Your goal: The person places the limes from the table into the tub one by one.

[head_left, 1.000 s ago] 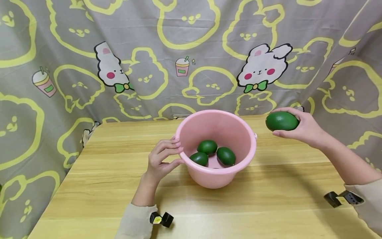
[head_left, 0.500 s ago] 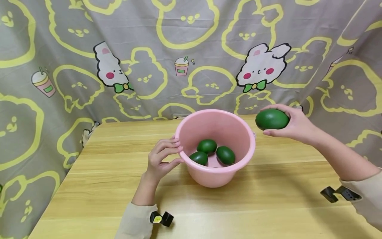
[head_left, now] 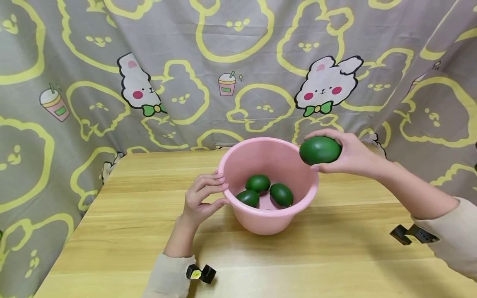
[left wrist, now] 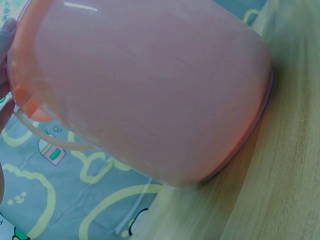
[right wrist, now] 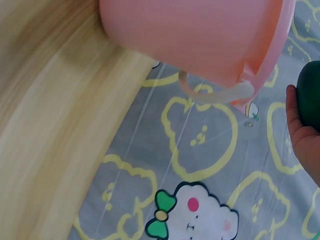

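Note:
A pink bucket (head_left: 268,213) stands on the wooden table, its mouth tipped toward the head camera's view. Inside it lie three dark green, smooth avocados, one at the back (head_left: 258,183), one at the left (head_left: 248,198) and one at the right (head_left: 281,194). My left hand (head_left: 199,198) grips the bucket's left rim, fingertips over the edge and thumb outside. With my right hand (head_left: 352,155) I hold another avocado (head_left: 320,150), thumb below and fingers above, at the height of the right rim, which it overlaps in the head view. The right wrist view shows this avocado (right wrist: 310,95) at its edge.
The wooden table (head_left: 130,231) reaches back to a grey curtain (head_left: 208,45) with yellow cartoon outlines. A pale handle (right wrist: 215,95) hangs from the bucket's side in the right wrist view. Small black devices sit on the left cuff (head_left: 201,273) and the right cuff (head_left: 413,234).
My right hand has moved left with the avocado, from beside the bucket to its right rim. The left hand and the avocados inside have stayed in place.

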